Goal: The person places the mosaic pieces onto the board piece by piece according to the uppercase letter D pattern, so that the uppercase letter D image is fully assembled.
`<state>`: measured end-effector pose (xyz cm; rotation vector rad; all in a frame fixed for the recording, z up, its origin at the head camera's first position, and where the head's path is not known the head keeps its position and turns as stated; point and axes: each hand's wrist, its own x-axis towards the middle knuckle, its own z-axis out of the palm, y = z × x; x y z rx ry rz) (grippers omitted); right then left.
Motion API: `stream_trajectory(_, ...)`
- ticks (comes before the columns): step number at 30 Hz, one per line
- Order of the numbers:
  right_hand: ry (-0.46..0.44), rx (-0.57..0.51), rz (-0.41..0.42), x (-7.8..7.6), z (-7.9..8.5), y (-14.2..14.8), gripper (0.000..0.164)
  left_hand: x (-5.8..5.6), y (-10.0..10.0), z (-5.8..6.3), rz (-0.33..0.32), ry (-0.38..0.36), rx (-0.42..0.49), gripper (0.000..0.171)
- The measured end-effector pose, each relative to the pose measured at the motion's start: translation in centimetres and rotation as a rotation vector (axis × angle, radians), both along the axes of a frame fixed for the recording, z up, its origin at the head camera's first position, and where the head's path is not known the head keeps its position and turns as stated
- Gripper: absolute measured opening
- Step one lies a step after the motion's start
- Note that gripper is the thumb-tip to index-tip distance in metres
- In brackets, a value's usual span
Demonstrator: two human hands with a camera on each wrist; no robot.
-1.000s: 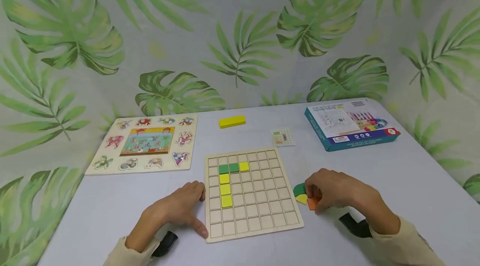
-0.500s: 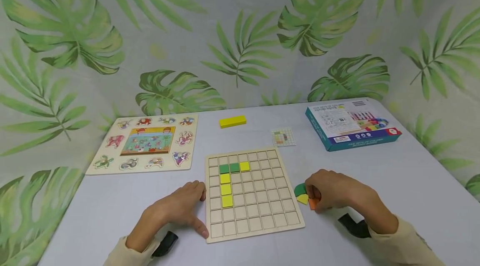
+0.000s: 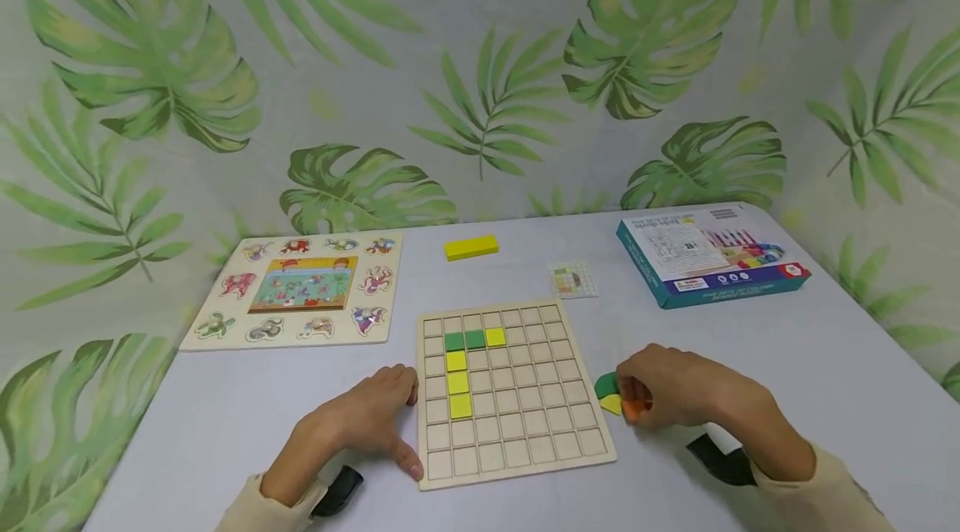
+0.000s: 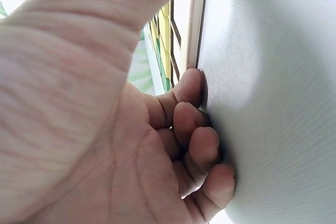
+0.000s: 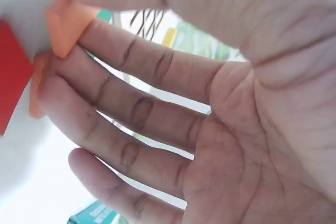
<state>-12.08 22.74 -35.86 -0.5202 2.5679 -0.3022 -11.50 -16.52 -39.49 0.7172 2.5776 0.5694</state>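
Leaf-printed cloth [image 3: 360,57] backs the tabletop [image 3: 832,373]. Beside the right edge of the grid board [image 3: 525,415], the right hand [image 3: 663,386] pinches an orange piece [image 5: 65,27]; the left hand [image 3: 375,415], thumb spread wide, touches the board's left edge.

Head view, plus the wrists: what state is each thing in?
Grid board, flat, partly filled
Green squares, in cells
Yellow squares, in cells
Left hand, at the board's left edge, holding nothing
Orange piece, pinched
Right hand, holds the orange piece
Second orange piece, partly hidden
Green piece, off the board
Yellow piece, off the board
Pattern card, printed side up
Box, lying flat
Animal puzzle board, flat
Yellow bar, flat
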Motion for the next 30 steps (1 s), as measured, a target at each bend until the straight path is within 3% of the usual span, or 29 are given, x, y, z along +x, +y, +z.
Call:
stream_trajectory(6, 0.124, -0.032, 0.103, 0.3, 0.2, -0.8, 0.019, 0.2, 0.1, 0.1, 0.020, -0.012, 0.001, 0.076)
stream_trajectory(16, 0.282, -0.137, 0.283, 0.4, 0.5, -5.1, 0.011, 0.1, 0.2, -0.1, 0.038, -0.022, -0.004, 0.077)
stream_trajectory(24, 0.352, -0.199, 0.399, 0.0, 0.7, -8.2, 0.010, -0.1, 0.3, 0.0, 0.023, -0.001, -0.013, 0.077)
stream_trajectory(30, 0.376, -0.178, 0.434, -0.7, -0.6, -10.1, 0.013, -0.1, 0.3, 0.0, 0.028, -0.008, -0.019, 0.077)
